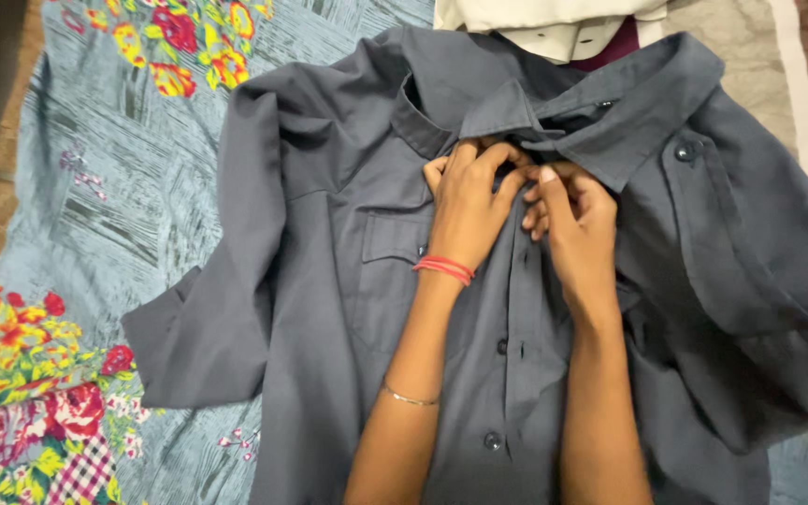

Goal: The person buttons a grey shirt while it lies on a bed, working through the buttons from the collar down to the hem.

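Spread over a floral bedsheet (pixel 95 206), a grey shirt (pixel 348 309) is lying front up; left hand (pixel 468 210) and right hand (pixel 577 234) are both pinching the placket just under the collar (pixel 526 112); the cloth looks soft, light, likely best gripped at that stiffer edge.

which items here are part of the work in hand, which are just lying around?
In use:
grey shirt
shirt collar
left hand
right hand

Lying about:
floral bedsheet
cream garment
maroon cloth
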